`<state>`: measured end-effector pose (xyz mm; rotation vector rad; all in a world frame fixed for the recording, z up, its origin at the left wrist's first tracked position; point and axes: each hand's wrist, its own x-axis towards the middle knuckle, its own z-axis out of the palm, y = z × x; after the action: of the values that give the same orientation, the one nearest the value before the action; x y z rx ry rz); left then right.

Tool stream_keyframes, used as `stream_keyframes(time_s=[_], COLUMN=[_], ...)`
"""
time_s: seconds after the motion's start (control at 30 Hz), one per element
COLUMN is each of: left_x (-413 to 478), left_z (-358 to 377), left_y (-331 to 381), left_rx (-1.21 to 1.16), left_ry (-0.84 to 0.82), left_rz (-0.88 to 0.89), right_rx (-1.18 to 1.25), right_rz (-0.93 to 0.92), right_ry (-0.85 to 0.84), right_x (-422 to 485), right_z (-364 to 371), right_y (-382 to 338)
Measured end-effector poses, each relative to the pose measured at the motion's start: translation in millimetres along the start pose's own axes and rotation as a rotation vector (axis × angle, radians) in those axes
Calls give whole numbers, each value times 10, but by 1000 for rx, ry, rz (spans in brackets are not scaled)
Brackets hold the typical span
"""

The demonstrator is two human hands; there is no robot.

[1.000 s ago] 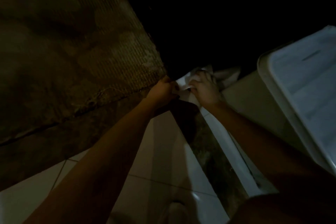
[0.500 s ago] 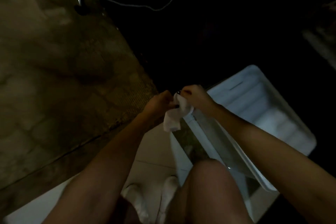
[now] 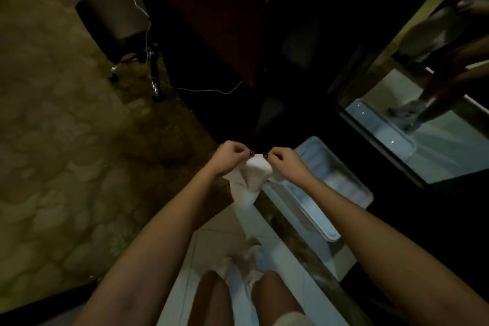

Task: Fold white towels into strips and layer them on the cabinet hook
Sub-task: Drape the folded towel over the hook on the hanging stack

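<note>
Head view, dim. Hand state?
— Pinching top edge of white towel (image 3: 254, 177) with left hand (image 3: 229, 156) and right hand (image 3: 285, 161), fingers curled, thumbs close together.
— Towel position?
— Hanging between both hands, above tiled floor (image 3: 211, 242), just left of white tray (image 3: 344, 188).

The top corners of the white towel (image 3: 255, 180) disappear inside the curled fingers (image 3: 239, 151) of the left hand (image 3: 230, 159) and the right hand (image 3: 287, 161). Its lower end blends into the pale floor strip (image 3: 267, 243) below, so where it stops is unclear. Both forearms run off the near edge. The right forearm covers part of the white tray (image 3: 341, 180). The mirror (image 3: 397, 145) is cut by the right edge. The far dark furniture (image 3: 225, 21) is too dim for detail, and the chair (image 3: 116, 21) at far left is blurred.
</note>
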<state>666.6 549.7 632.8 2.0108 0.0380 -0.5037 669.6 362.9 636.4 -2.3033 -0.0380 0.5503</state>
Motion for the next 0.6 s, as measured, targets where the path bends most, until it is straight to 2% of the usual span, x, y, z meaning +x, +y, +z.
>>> stream_keyframes(time_s=[0.1, 0.2, 0.27, 0.37, 0.5, 0.6], left_x=[-399, -732, -949, -1292, -1612, -1857], left_z=[-162, -221, -188, 23, 392, 657], left_y=[525, 1020, 1284, 1599, 1792, 1847], left_rx=[27, -39, -48, -8, 241, 381], left_ry=[-101, -108, -115, -227, -412, -473], left_rz=[33, 73, 122, 221, 300, 258], right_rx=[71, 174, 252, 353, 414, 348], right_rz=[24, 25, 36, 82, 85, 41], right_ry=[36, 105, 184, 337, 515, 537], right_x=[-532, -1007, -1376, -1988, -2675, -3170], right_z=[-337, -663, -806, -816, -824, -949], right_y=[-290, -418, -368, -192, -38, 93])
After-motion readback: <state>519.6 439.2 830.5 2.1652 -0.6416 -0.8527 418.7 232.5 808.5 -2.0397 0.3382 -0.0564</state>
